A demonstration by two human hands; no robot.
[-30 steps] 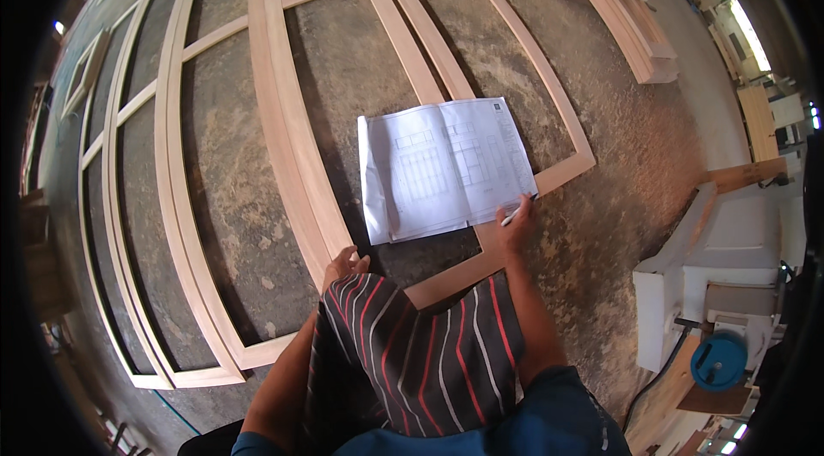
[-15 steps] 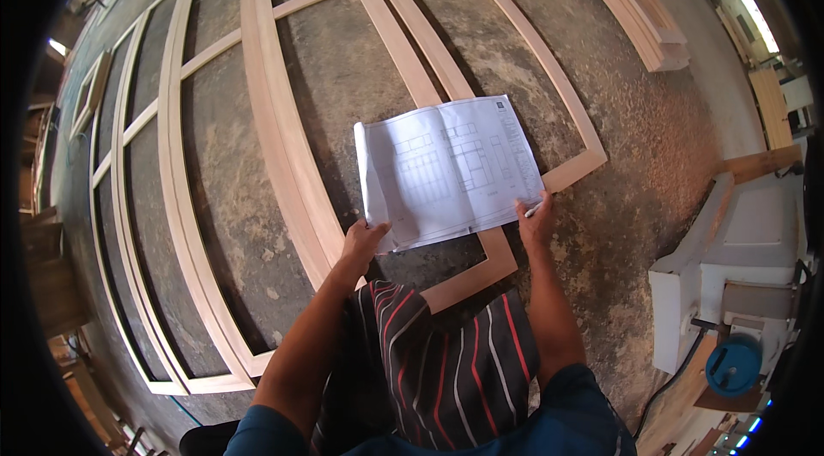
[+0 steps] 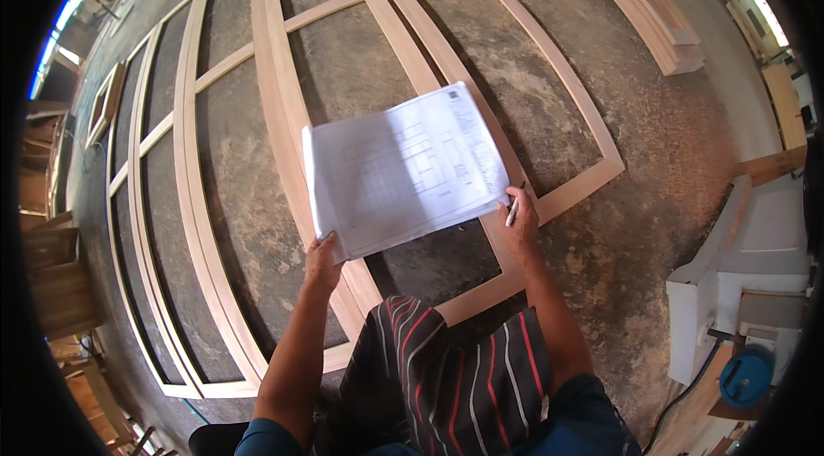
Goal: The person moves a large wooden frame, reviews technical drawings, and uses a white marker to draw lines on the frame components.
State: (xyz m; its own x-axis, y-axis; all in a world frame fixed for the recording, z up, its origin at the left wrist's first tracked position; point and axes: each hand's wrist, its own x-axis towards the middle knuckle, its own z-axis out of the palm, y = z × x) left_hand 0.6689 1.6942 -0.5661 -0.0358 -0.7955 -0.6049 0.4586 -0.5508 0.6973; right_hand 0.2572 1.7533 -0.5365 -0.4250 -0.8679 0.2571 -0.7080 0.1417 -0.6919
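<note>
A large paper drawing sheet (image 3: 403, 173) with printed line plans is spread between my hands, above the wooden frames on the floor. My left hand (image 3: 324, 261) is closed on its lower left corner, where the paper curls along the left edge. My right hand (image 3: 519, 224) pinches the lower right corner and also holds a white pen (image 3: 512, 212) with a dark tip. Beneath the paper lies a light wooden frame (image 3: 485, 297), partly hidden by the sheet.
Several joined wooden frames (image 3: 196, 104) lie across the concrete floor (image 3: 245, 147) to the left and ahead. Stacked planks (image 3: 644, 18) lie at the far right. At the near right stand a white cabinet-like piece (image 3: 738, 241) and a blue round object (image 3: 745, 376) beside a black cable.
Both hands have shifted the sheet left and it has turned a little anticlockwise. The view has moved slightly. The pen in my right hand now stands more upright.
</note>
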